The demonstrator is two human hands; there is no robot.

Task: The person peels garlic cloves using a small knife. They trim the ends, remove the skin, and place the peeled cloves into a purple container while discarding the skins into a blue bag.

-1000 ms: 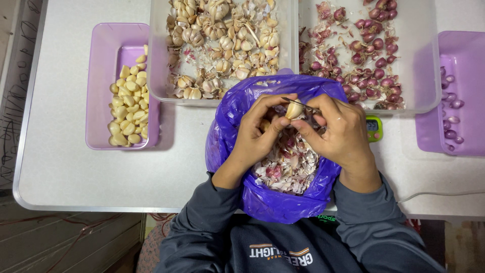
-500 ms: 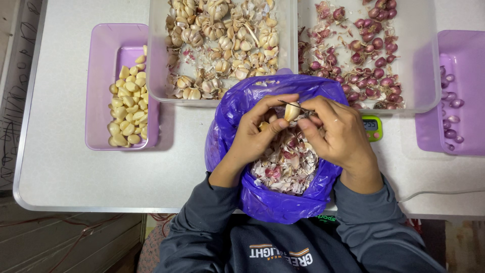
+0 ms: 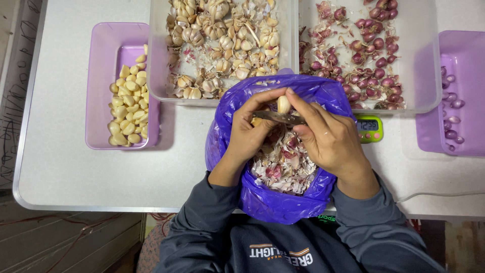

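Note:
My left hand [image 3: 250, 129] pinches a pale garlic clove [image 3: 283, 104] between thumb and fingers, above a purple plastic bag [image 3: 275, 202] full of papery peels. In my right hand [image 3: 328, 139] lies a small knife [image 3: 278, 117]; its blade points left, flat beneath the clove, and the forefinger touches the clove's top. Both hands hover over the bag's open mouth at the table's near edge.
A lilac tray [image 3: 103, 76] of peeled cloves sits at left. Behind the bag stand a clear tub [image 3: 156, 60] of unpeeled garlic and a clear tub [image 3: 427, 60] of shallots. A lilac tray [image 3: 462, 50] with a few shallots is at right, a small green timer [image 3: 370, 127] beside my right hand.
The knife has turned from edge-on above the clove to flat beneath it. My right hand shifted left and down; the clove now stands more upright between both hands' fingertips.

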